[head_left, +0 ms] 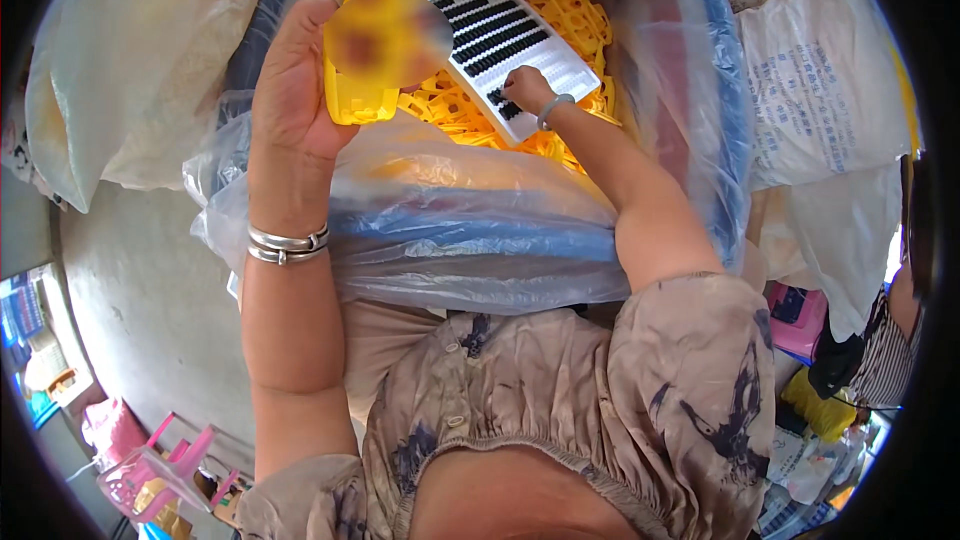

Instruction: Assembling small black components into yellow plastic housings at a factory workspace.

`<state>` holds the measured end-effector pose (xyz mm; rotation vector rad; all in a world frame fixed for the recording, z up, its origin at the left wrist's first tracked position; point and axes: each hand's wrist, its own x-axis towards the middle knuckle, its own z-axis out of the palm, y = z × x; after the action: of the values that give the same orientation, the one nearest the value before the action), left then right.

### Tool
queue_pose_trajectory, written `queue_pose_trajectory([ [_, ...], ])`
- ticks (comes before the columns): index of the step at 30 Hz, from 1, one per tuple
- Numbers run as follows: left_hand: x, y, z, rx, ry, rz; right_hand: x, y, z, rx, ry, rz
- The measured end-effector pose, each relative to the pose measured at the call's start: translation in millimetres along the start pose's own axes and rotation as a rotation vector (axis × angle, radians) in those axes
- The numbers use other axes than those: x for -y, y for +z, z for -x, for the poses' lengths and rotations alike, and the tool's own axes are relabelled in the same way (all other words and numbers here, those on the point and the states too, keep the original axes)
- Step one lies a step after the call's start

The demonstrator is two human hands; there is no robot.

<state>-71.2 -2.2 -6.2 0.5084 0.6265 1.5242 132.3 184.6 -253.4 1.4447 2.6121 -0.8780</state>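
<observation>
My left hand (290, 80) is raised and grips a yellow plastic toy part (365, 40), partly blurred in the middle. My right hand (527, 90) reaches down onto a white tray (560, 55) lined with rows of small black pieces; its fingertips touch the pieces at the tray's near end. The tray lies tilted on a heap of yellow plastic parts (560, 0) inside a large clear plastic bag (470, 230) that sits in front of me. Metal bangles circle my left wrist, and a pale bangle my right.
Big white and translucent sacks (130, 60) stand at the left, and more sacks (820, 90) at the right. A concrete floor (150, 290) shows lower left, with a pink plastic stool (165, 460). Another person's arm and striped sleeve (895, 340) appear at the right edge.
</observation>
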Motion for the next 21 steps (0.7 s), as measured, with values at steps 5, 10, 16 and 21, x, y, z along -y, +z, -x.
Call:
queue_pose_trajectory([
  [5, 0.2, 2.1, -2.8, -0.019, 0.008, -0.006, -1.8, 1.5, 1.0, 0.015, -0.030, 0.061],
  [10, 0.3, 3.1, -0.9, -0.044, 0.007, -0.010, 7.0, 3.9, 4.0, 0.027, 0.004, 0.030],
  [16, 4.8, 4.6, -5.7, -0.021, -0.013, -0.013, -5.3, 12.3, -0.9, -0.087, -0.008, 0.083],
  [21, -0.5, 2.4, -1.8, -0.063, 0.003, -0.027, 12.7, 8.8, 6.6, -0.127, -0.131, 0.207],
])
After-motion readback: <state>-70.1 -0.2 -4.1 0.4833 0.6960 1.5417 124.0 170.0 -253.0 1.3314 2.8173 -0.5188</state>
